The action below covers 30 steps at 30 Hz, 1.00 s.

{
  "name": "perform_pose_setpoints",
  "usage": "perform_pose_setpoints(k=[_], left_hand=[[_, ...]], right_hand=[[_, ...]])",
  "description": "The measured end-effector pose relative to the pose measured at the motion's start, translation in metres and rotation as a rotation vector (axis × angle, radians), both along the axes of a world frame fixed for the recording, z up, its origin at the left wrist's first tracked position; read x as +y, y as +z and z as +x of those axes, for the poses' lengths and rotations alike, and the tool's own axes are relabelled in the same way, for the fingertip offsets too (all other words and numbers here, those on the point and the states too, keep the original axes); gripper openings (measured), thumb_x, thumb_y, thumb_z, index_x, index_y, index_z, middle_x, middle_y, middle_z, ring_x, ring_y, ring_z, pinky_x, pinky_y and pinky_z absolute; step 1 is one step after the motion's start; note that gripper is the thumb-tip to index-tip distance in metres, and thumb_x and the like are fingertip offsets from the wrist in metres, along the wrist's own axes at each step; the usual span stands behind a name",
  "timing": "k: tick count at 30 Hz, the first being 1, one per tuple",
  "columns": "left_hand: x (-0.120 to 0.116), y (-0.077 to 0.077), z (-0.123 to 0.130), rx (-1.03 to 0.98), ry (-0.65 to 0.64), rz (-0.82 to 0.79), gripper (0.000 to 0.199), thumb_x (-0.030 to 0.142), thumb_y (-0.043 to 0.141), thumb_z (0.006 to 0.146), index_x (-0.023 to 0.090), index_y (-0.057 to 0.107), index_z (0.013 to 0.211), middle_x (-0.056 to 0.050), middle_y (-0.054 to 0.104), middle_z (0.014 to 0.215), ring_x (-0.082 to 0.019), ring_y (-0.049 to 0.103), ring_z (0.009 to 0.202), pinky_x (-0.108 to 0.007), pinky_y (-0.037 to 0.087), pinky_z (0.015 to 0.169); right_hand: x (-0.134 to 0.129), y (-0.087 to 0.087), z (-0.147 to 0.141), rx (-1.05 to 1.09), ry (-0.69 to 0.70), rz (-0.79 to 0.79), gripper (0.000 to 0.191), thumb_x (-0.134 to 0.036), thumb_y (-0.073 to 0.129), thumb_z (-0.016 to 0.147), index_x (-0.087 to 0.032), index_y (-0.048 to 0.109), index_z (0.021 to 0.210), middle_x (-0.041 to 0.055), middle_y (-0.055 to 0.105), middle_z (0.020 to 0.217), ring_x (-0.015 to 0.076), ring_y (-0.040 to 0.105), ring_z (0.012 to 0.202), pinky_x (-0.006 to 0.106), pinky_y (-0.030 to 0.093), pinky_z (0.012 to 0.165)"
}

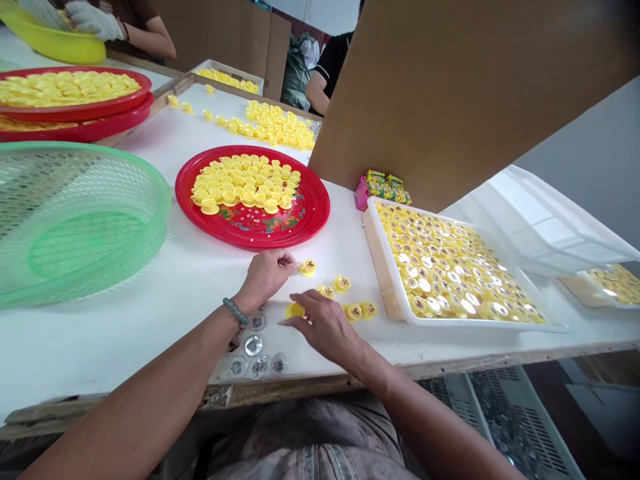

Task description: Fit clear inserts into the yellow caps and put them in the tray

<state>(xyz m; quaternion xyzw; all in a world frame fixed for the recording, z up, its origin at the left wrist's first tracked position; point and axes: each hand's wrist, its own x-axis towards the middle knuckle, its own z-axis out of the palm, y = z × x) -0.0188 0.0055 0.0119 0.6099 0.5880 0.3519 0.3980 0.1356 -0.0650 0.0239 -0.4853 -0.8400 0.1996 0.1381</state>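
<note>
My left hand (270,275), with a beaded bracelet at the wrist, is closed in a pinch at the rim of a small yellow round piece with a printed picture (308,268). Between the thumb and fingers of my right hand (327,325) is a plain yellow disc (296,310), partly hidden by the fingers. Several picture-faced yellow pieces (353,311) lie just beyond and right of that hand. Clear round caps (253,345), some with dark pictures inside, lie on the white table below my left wrist.
A red tray (315,200) of yellow pieces stands ahead, with a green basket (145,247) at left. To the right, a white tray (387,283) holds finished-looking picture pieces beside small colourful packets (385,188). A cardboard panel (425,100) rises behind. A gloved co-worker's hand (95,20) is at upper left.
</note>
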Motion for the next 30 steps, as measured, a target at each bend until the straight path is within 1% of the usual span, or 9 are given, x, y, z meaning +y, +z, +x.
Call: perform_pose_setpoints(k=[5,9,10,12,15,17,20,23,30], left_hand=[[-0.006,0.017,-0.01,0.114,-0.059,-0.018,0.012,0.028,0.058,0.072,0.017,0.063,0.07,-0.001,0.064,0.065,-0.015,0.057,0.059,-0.025,0.04,0.055],[-0.005,0.019,-0.013,0.139,-0.058,0.012,0.011,0.027,0.059,0.072,0.018,0.063,0.069,-0.001,0.064,0.065,-0.015,0.057,0.059,-0.025,0.04,0.056],[-0.004,0.019,-0.014,0.14,-0.052,0.015,0.01,0.027,0.059,0.072,0.018,0.063,0.069,-0.001,0.064,0.065,-0.015,0.057,0.06,-0.025,0.04,0.057],[-0.002,0.017,-0.016,0.142,-0.036,0.015,0.011,0.028,0.059,0.072,0.018,0.063,0.069,-0.001,0.065,0.066,-0.015,0.058,0.06,-0.025,0.04,0.057],[0.0,0.016,-0.018,0.149,-0.01,0.005,0.012,0.029,0.06,0.073,0.018,0.063,0.07,-0.001,0.065,0.066,-0.015,0.058,0.059,-0.025,0.04,0.057],[0.0,0.016,-0.017,0.147,-0.009,0.003,0.013,0.03,0.06,0.073,0.018,0.063,0.07,-0.002,0.065,0.066,-0.015,0.058,0.058,-0.024,0.04,0.056],[-0.002,0.017,-0.015,0.148,-0.029,0.007,0.013,0.03,0.061,0.072,0.018,0.063,0.069,-0.001,0.064,0.064,-0.015,0.058,0.059,-0.024,0.039,0.055],[-0.004,0.016,-0.013,0.146,-0.042,0.009,0.013,0.03,0.061,0.072,0.018,0.063,0.07,-0.001,0.064,0.063,-0.015,0.058,0.059,-0.024,0.039,0.055],[-0.006,0.017,-0.01,0.104,-0.058,0.0,0.014,0.031,0.061,0.072,0.018,0.064,0.069,-0.001,0.064,0.063,-0.015,0.057,0.057,-0.024,0.04,0.054]], right_hand=[[0.027,-0.013,0.019,0.131,-0.077,0.017,0.025,-0.027,0.055,0.086,-0.018,0.059,0.108,0.0064,0.063,0.091,0.0146,0.06,0.072,0.026,0.046,0.067],[0.034,-0.005,0.02,0.204,-0.132,0.154,0.023,-0.028,0.052,0.087,-0.019,0.059,0.107,0.0078,0.062,0.098,0.0168,0.059,0.082,0.03,0.047,0.075],[0.029,0.0,0.017,0.219,-0.105,0.185,0.021,-0.026,0.051,0.087,-0.019,0.059,0.105,0.0082,0.061,0.099,0.0174,0.059,0.086,0.03,0.046,0.078],[0.013,0.011,0.009,0.228,0.036,0.168,0.018,-0.021,0.05,0.088,-0.019,0.06,0.102,0.0076,0.061,0.098,0.0173,0.057,0.091,0.029,0.045,0.082],[-0.016,0.019,-0.003,0.158,0.29,0.001,0.016,-0.017,0.051,0.086,-0.018,0.061,0.099,0.0063,0.061,0.093,0.0162,0.057,0.089,0.026,0.045,0.079],[-0.03,0.016,-0.008,0.077,0.356,-0.084,0.013,-0.016,0.055,0.083,-0.017,0.061,0.095,0.0063,0.061,0.091,0.0165,0.057,0.087,0.026,0.045,0.077],[-0.038,0.006,-0.011,0.002,0.372,-0.13,0.007,-0.013,0.056,0.081,-0.016,0.062,0.079,0.0044,0.06,0.082,0.0155,0.056,0.081,0.024,0.044,0.072],[-0.039,0.0,-0.006,0.043,0.312,-0.162,0.012,-0.011,0.055,0.081,-0.016,0.063,0.075,0.0024,0.06,0.077,0.0129,0.057,0.074,0.022,0.044,0.069],[-0.04,-0.003,0.014,0.282,-0.032,-0.189,0.012,-0.023,0.058,0.083,-0.02,0.07,0.084,0.0032,0.065,0.077,0.0132,0.061,0.071,0.023,0.046,0.066]])
